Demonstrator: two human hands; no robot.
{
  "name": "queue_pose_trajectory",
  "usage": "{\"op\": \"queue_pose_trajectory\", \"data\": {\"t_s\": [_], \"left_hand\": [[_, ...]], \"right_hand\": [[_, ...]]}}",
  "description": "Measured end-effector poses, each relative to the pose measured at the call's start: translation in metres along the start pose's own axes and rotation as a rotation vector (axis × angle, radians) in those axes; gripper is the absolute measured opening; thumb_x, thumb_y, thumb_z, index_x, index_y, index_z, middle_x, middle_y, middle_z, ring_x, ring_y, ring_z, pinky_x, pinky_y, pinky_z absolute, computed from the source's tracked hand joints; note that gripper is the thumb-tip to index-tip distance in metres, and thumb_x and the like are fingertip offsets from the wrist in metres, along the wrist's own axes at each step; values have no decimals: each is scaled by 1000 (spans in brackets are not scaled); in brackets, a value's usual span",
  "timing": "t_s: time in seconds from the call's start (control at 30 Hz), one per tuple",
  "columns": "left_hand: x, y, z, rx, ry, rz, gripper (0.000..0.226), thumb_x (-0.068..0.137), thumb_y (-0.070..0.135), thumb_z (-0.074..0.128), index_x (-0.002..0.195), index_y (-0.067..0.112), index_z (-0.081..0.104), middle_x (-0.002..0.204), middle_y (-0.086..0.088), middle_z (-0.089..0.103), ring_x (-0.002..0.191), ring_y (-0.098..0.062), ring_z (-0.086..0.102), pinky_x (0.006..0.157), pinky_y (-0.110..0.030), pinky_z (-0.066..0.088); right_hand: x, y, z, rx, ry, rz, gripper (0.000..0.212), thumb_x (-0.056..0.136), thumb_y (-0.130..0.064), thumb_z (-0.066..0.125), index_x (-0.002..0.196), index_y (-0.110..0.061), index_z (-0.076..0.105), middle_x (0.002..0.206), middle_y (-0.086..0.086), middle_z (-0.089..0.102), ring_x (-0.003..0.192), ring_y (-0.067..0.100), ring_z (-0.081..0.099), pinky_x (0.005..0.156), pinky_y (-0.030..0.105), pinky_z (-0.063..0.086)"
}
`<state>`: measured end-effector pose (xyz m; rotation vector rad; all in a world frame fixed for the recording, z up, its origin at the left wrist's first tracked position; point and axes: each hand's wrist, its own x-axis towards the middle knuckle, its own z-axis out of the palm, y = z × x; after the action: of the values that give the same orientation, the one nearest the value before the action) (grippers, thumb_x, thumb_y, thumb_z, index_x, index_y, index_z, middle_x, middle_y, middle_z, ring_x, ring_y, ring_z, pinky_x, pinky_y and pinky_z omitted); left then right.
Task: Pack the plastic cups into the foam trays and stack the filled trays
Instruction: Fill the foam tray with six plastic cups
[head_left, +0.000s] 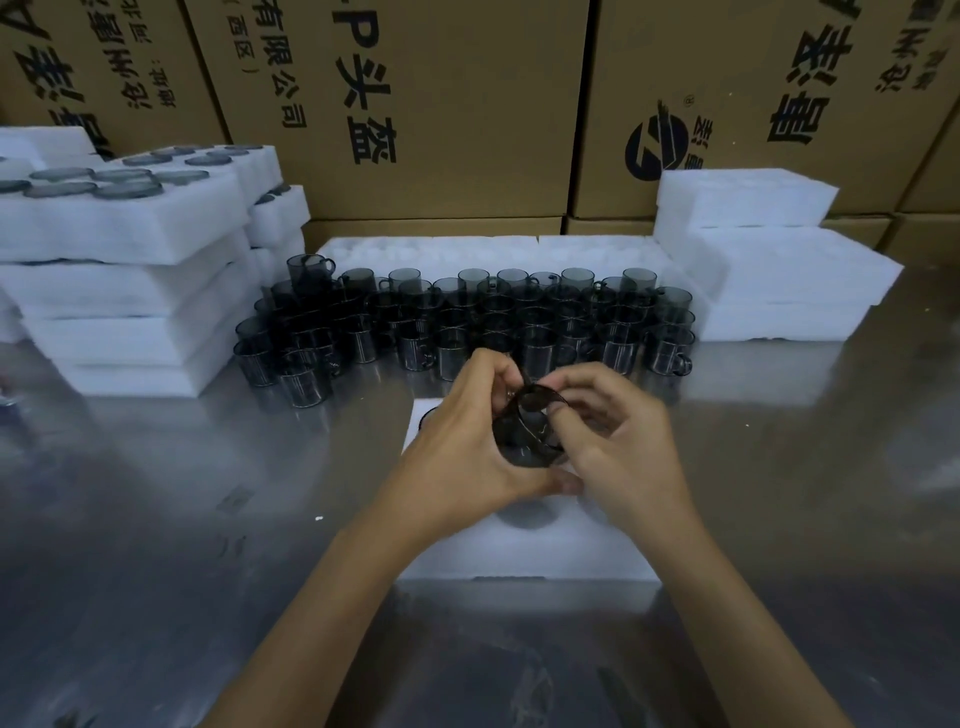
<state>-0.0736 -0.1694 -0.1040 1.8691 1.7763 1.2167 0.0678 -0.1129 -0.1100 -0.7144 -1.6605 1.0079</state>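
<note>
- Two hands meet over the near foam tray (524, 551), one white tray lying on the steel table (156, 519); both grasp a single smoky plastic cup (524, 431).
- Left hand (467, 441) curls round the cup's left side, thumb under it; right hand (618, 441) pinches its rim and right side with curled fingers.
- That cup is tilted, its long axis leaning with the mouth toward the far right, held just above the tray.
- Beyond the tray stands a crowd of upright cups (467, 322), several dozen, too many to count exactly, handles out sideways.
- Behind the crowd lies one long empty foam tray (493, 249).
- Left of the crowd, a stack of filled trays (130, 291), about five high, with a second stack behind it; right of it, a stack of empty trays (769, 260).
- Farthest, cardboard cartons (441, 104) printed sideways with "有限公司", "头盔" and a round logo.
</note>
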Motion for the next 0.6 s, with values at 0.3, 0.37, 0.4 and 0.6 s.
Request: {"op": "queue_pose_trajectory", "data": {"t_s": [0.3, 0.37, 0.4, 0.6], "left_hand": [[0, -20, -40, -43, -395, -141, 69, 49, 61, 89, 110, 52, 58, 107, 19, 60, 105, 0, 57, 90, -27, 49], [0, -22, -39, 15, -386, -134, 70, 47, 66, 86, 109, 52, 57, 110, 29, 52, 112, 7, 47, 90, -19, 42], [1, -22, -38, 43, -381, -130, 70, 47, 66, 86, 108, 52, 56, 110, 33, 48, 114, 12, 41, 89, -15, 36], [0, -28, -33, 149, -480, -107, 67, 54, 58, 89, 111, 43, 56, 126, 26, 38, 123, 13, 29, 93, -7, 29]], "right_hand": [[2, 3, -15, -187, -302, 40, 30, 84, -2, 68, 82, -31, 73, 80, -13, 75, 80, 5, 71, 70, 18, 54], [2, 4, -15, -165, -313, 47, 27, 84, -3, 68, 83, -29, 73, 81, -12, 75, 80, 5, 70, 70, 16, 52], [2, 5, -15, -155, -319, 53, 27, 84, -2, 68, 82, -29, 72, 81, -12, 74, 78, 3, 69, 69, 15, 51], [0, 13, -13, -315, -337, 20, 18, 85, -16, 73, 78, -32, 76, 72, -18, 69, 69, -1, 57, 63, 11, 40]]}}
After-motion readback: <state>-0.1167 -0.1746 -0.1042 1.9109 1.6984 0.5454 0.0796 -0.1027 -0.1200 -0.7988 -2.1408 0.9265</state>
